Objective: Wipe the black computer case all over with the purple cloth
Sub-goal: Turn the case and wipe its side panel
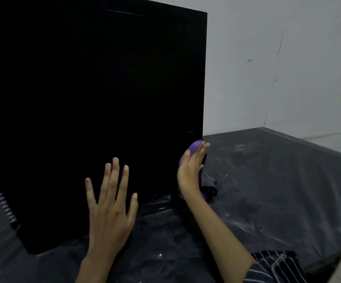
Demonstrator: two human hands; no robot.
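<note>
The black computer case stands upright and fills the left and middle of the view, its broad side panel facing me. My left hand lies flat on the lower part of that panel, fingers spread, holding nothing. My right hand presses the purple cloth against the case's lower right edge. Only a purple bulge above the fingers and a bit below the wrist show; most of the cloth is hidden behind the hand.
The case rests on a dark plastic sheet dusted with white specks. A crumpled dark fold lies beside the right hand. Pale walls meet in a corner at the right. A striped sleeve shows at the bottom right.
</note>
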